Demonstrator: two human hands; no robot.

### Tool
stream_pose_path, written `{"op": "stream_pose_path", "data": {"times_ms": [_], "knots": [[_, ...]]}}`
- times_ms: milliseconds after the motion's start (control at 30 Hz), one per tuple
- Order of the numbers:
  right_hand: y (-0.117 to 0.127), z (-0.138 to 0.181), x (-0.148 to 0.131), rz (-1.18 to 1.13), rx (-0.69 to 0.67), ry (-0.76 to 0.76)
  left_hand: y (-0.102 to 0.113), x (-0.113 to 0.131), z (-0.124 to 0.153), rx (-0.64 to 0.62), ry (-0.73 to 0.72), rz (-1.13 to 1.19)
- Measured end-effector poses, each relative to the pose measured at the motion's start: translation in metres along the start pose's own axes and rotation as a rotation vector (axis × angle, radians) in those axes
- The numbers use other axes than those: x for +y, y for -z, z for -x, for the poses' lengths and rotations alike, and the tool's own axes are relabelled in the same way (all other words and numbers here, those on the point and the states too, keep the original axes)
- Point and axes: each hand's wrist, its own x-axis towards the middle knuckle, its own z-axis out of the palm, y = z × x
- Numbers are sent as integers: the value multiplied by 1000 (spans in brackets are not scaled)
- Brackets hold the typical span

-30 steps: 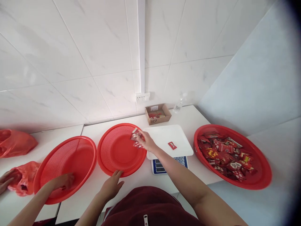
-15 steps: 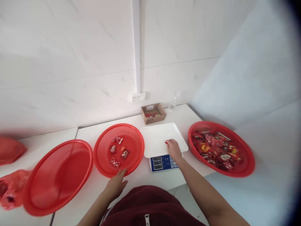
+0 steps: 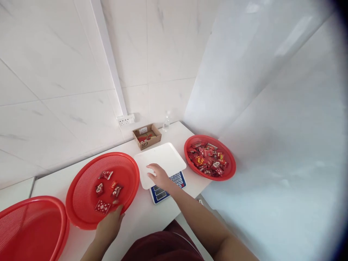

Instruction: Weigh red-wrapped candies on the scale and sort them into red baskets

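My left hand (image 3: pixel 109 225) holds the near rim of a red mesh basket (image 3: pixel 81 183), fingers over the edge and thumb outside. Several wrapped candies lie spread in this basket, among them a dotted red packet (image 3: pixel 102 206). A small blurred piece (image 3: pixel 115 202) shows close to my left fingertips; its kind is unclear. My right hand (image 3: pixel 160 177) is over the white tray (image 3: pixel 165 156) of a digital scale, thumb and fingers apart, with nothing visible between them. The scale's blue keypad panel (image 3: pixel 178 178) is partly hidden by my right hand and forearm.
Right of the scale stands a red basket (image 3: pixel 233 165) heaped with wrapped candies. Another red basket (image 3: pixel 63 217) is at lower left, cut off by the frame. Behind the scale are a small cardboard box (image 3: pixel 144 145) with red items and a clear bottle (image 3: pixel 166 123) by the wall.
The view has turned right, shifting the things leftward. My right hand has moved to the tray's left part, its fingers opened; the small red item at its fingertips no longer shows there.
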Motion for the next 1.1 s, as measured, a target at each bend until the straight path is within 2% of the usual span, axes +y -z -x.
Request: {"op": "stream_pose_path", "data": {"times_ms": [100, 267, 367, 433, 500, 567, 633, 733, 833, 900, 1000, 1100], "knots": [[49, 21, 40, 219, 168, -301, 8, -14, -9, 32, 20, 21], [144, 60, 102, 379, 285, -541, 12, -32, -24, 89, 38, 48], [190, 78, 135, 469, 324, -705, 9, -25, -24, 208, 78, 81], [212, 85, 157, 567, 271, -820, 7, -8, -22, 358, 76, 113], [228, 87, 176, 654, 150, -897, 5, 23, -20, 475, 37, 157], [236, 84, 191, 671, 33, -917, 4, 67, -21, 492, -49, 222], [241, 79, 200, 658, -31, -911, 4, 121, -26, 398, -186, 294], [250, 75, 210, 670, -32, -854, 3, 212, -40, 259, -425, 310], [268, 76, 222, 592, 9, -689, -2, 298, -62, 162, -640, 199], [284, 80, 234, 473, 61, -581, -7, 345, -78, 113, -747, 114], [307, 85, 250, 339, 123, -533, -17, 395, -104, 29, -785, 38], [320, 90, 257, 192, 188, -544, -31, 424, -127, -72, -720, 51]]}}
